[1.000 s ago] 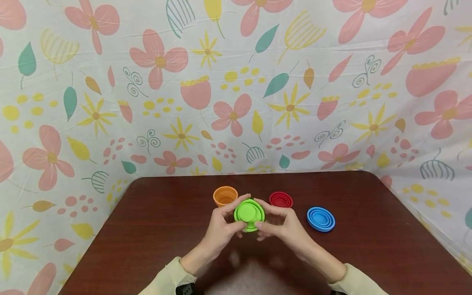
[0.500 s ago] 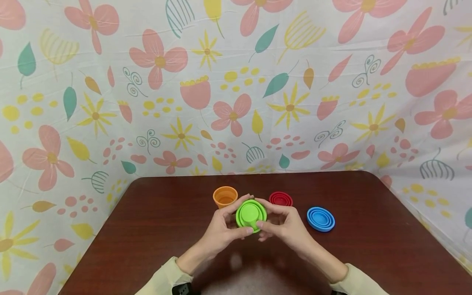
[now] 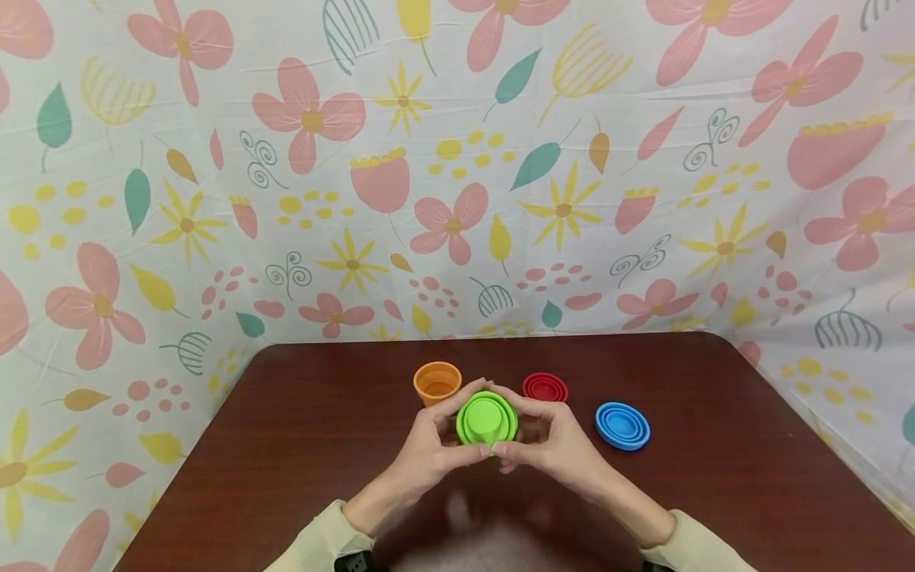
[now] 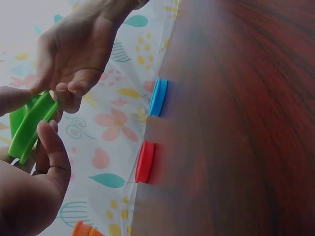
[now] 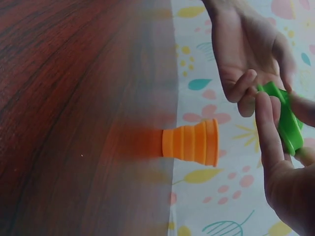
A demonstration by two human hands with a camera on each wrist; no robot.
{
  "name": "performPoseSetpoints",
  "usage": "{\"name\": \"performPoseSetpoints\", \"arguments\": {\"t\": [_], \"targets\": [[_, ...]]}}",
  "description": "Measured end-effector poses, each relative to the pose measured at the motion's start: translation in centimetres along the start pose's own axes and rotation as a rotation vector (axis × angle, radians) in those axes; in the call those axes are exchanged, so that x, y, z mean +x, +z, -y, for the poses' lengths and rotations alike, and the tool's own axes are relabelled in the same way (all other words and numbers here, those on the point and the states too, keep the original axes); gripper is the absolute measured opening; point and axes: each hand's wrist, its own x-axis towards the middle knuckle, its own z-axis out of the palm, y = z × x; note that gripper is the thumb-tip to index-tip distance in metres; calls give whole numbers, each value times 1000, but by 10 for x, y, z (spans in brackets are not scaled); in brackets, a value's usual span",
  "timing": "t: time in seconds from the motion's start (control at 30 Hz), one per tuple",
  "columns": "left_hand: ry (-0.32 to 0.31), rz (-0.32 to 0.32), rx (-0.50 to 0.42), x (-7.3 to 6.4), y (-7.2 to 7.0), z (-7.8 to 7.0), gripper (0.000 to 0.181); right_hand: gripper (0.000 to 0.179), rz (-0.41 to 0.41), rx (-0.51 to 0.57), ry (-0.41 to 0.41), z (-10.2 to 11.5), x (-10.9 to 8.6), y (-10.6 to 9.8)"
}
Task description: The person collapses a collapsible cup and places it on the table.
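Both hands hold a green collapsible cup (image 3: 487,419) above the table, its stepped rings facing the head camera. My left hand (image 3: 426,449) grips its left side, thumb at the near edge and fingers around the far side. Mirroring this, my right hand (image 3: 565,445) holds the right side, with the two thumbtips close together at the near edge. From the left wrist, the green cup (image 4: 34,125) appears edge-on and mostly flat, with part of the middle standing out. The fingers hide some of its rim.
Behind the hands an orange collapsible cup (image 3: 438,381) stands extended on the dark wooden table (image 3: 314,421). A red collapsed cup (image 3: 546,387) and a blue collapsed cup (image 3: 623,426) lie to the right. A flowered cloth (image 3: 457,159) hangs behind the table.
The right thumb has shifted from the green cup's inner rings down to its near edge, beside the left thumb. The cup has moved slightly right since the first frame.
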Motion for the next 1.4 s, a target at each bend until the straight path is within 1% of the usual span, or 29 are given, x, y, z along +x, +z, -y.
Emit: {"name": "performPoseSetpoints", "arguments": {"t": [0.1,0.3,0.43,0.67,0.9,1.17,1.4], "targets": [[5,-9,2,1,1,-1,79,74,-1,14,15,0,0,1],[-1,-27,8,1,3,1,76,72,-42,55,85,0,-1,2],[-7,-44,26,1,4,0,74,71,-53,74,110,1,-1,2],[-17,-68,56,1,7,0,75,72,-70,74,116,0,-2,2],[-13,-85,57,1,8,2,76,71,-96,65,119,-1,-2,4],[-29,-81,67,0,8,3,75,70,-102,40,132,-1,-2,5],[-27,-81,68,1,8,2,75,70,-100,28,128,-2,-2,4]]}}
